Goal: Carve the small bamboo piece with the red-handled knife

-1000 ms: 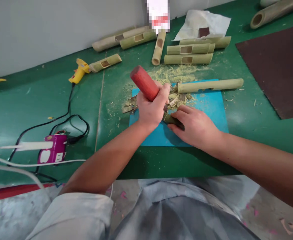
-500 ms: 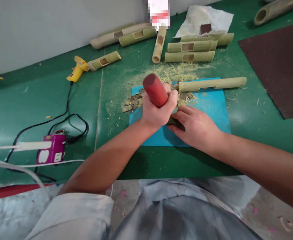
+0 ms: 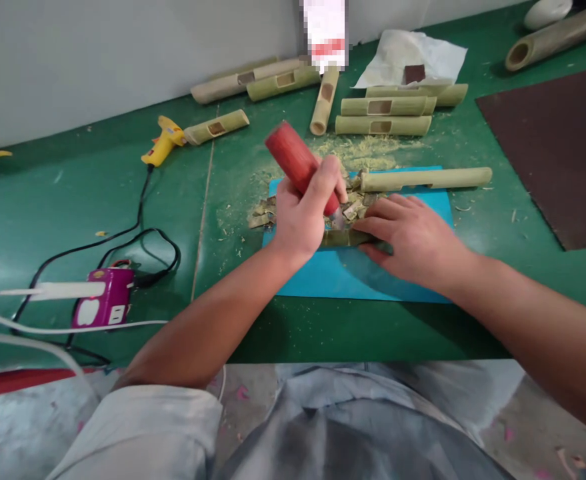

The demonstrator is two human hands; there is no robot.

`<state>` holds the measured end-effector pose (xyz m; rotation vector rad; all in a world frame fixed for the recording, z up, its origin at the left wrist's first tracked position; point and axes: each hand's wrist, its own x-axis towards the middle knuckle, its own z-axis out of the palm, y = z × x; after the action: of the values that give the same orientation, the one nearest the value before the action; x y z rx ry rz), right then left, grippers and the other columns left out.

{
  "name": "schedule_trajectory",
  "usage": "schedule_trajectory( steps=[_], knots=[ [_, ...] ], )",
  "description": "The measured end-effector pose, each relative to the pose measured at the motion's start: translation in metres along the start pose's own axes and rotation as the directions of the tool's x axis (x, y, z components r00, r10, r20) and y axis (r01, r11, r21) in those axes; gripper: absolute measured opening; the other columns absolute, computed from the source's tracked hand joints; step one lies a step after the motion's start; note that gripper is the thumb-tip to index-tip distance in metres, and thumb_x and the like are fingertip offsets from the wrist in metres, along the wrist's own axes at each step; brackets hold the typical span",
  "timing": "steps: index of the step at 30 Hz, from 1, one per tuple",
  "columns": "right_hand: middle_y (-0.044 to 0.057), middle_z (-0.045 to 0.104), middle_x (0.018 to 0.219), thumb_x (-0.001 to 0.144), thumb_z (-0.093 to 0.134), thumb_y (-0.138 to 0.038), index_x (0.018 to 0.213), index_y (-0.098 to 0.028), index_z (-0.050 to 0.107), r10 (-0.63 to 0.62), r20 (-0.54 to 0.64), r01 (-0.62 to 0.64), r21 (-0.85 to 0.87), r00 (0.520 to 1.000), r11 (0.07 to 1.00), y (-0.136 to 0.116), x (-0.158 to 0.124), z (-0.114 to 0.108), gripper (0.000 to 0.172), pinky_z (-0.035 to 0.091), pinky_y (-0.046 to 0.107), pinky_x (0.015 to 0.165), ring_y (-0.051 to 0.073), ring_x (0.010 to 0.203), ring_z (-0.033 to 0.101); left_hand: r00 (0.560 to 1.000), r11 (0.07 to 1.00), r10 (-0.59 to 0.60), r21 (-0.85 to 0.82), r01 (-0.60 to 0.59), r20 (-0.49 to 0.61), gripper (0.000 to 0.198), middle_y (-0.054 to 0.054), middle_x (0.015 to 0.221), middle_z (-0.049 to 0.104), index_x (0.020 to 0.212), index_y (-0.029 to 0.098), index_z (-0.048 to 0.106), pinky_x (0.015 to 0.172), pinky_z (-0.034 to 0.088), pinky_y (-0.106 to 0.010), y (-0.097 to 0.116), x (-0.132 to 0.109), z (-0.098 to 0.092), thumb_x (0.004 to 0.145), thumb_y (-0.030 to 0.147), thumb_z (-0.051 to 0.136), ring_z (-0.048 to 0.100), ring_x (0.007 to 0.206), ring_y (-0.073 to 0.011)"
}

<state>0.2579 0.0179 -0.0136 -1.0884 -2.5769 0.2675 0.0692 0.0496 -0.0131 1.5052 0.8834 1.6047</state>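
My left hand is closed around the thick handle of a red-handled chisel. The handle leans up to the left, and a short bit of its metal blade shows below my fingers, close to a dark green-brown bamboo piece. Whether the blade touches it I cannot tell. My right hand grips the right end of that piece, fingers over the top and thumb in front, holding it down on the blue mat. Bamboo chips lie around my left hand. A pale bamboo tube rests behind my right hand.
Several bamboo tubes with cut openings lie at the back. A yellow glue gun and its cord are at the left, near a purple power block. A dark brown sheet covers the right side of the green table.
The chisel handle has tipped further to the left, and its blade has come into view. My right hand has shifted slightly right, and more of the bamboo piece shows.
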Motion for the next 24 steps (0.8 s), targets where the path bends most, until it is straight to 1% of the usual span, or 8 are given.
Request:
schedule_trajectory(
  steps=[3,7,9,11,13,15,19,24],
  knots=[
    [0.014,0.08,0.11,0.093,0.069,-0.027,0.111,-0.022,0.084,-0.04,-0.007,0.041,0.031,0.999,0.999,0.015,-0.001,-0.006,0.024,0.058,0.052,0.085,0.037,0.102,0.07,0.996,0.994,-0.076,0.076,0.08,-0.052,0.075,-0.003,0.068,0.066,0.068,0.026,0.064,0.062,0.048,-0.036,0.002,0.005,-0.003,0.103,0.086,0.037,0.057,0.063,-0.0155],
    [0.014,0.08,0.123,0.094,0.072,-0.036,0.125,-0.023,0.08,0.075,-0.215,-0.02,0.248,0.974,0.969,0.018,-0.003,-0.007,0.035,0.063,0.055,0.097,0.037,0.114,0.075,0.99,0.981,-0.115,0.147,0.125,-0.077,0.068,-0.002,0.077,0.072,0.082,0.027,0.07,0.046,0.039,-0.032,0.01,0.006,-0.004,0.097,0.09,0.049,0.054,0.055,-0.0131],
    [0.012,0.079,0.123,0.097,0.072,-0.042,0.129,-0.024,0.077,0.148,-0.315,-0.043,0.316,0.937,0.948,0.013,-0.002,-0.009,0.038,0.065,0.053,0.097,0.034,0.111,0.076,0.997,0.978,-0.07,0.194,0.073,-0.026,0.058,-0.002,0.086,0.075,0.095,0.026,0.074,0.053,0.049,-0.031,0.018,0.004,-0.004,0.098,0.082,0.059,0.062,0.063,-0.0136],
    [0.01,0.08,0.122,0.097,0.073,-0.044,0.132,-0.027,0.075,0.168,-0.394,-0.032,0.328,0.904,0.944,0.004,-0.001,-0.014,0.039,0.066,0.051,0.093,0.031,0.105,0.077,0.998,0.973,-0.023,0.229,0.009,0.058,0.05,-0.004,0.101,0.079,0.109,0.025,0.075,0.074,0.062,-0.034,0.026,0.003,-0.004,0.101,0.074,0.063,0.075,0.085,-0.0175],
    [0.01,0.079,0.126,0.097,0.074,-0.045,0.135,-0.029,0.073,0.148,-0.45,-0.002,0.308,0.881,0.952,-0.006,0.002,-0.021,0.041,0.066,0.05,0.093,0.03,0.107,0.076,0.989,0.962,0.018,0.267,-0.057,0.146,0.049,-0.008,0.118,0.08,0.119,0.023,0.074,0.098,0.065,-0.04,0.033,0.002,-0.005,0.103,0.068,0.063,0.078,0.112,-0.0223],
    [0.009,0.079,0.128,0.096,0.075,-0.042,0.137,-0.03,0.071,0.108,-0.47,0.03,0.276,0.876,0.961,-0.015,0.006,-0.027,0.043,0.066,0.051,0.095,0.031,0.111,0.076,0.972,0.941,0.041,0.317,-0.115,0.23,0.051,-0.01,0.131,0.08,0.124,0.022,0.073,0.111,0.062,-0.044,0.037,0.003,-0.005,0.105,0.068,0.059,0.076,0.127,-0.0251],
    [0.006,0.08,0.119,0.093,0.073,-0.025,0.128,-0.03,0.071,0.089,-0.498,0.049,0.257,0.862,0.965,-0.028,0.016,-0.032,0.035,0.066,0.048,0.092,0.028,0.107,0.077,0.957,0.923,0.029,0.359,-0.137,0.29,0.057,-0.011,0.135,0.079,0.129,0.023,0.073,0.112,0.062,-0.046,0.039,0.005,-0.006,0.107,0.071,0.051,0.075,0.131,-0.0278],
    [0.003,0.078,0.095,0.086,0.073,-0.019,0.11,-0.027,0.075,0.107,-0.566,0.035,0.235,0.818,0.971,-0.035,0.027,-0.027,0.025,0.063,0.042,0.077,0.024,0.086,0.074,0.941,0.94,0.013,0.318,-0.127,0.339,0.053,-0.009,0.143,0.076,0.128,0.024,0.072,0.112,0.063,-0.041,0.042,0.003,-0.007,0.11,0.068,0.048,0.074,0.132,-0.0251]
  ],
)
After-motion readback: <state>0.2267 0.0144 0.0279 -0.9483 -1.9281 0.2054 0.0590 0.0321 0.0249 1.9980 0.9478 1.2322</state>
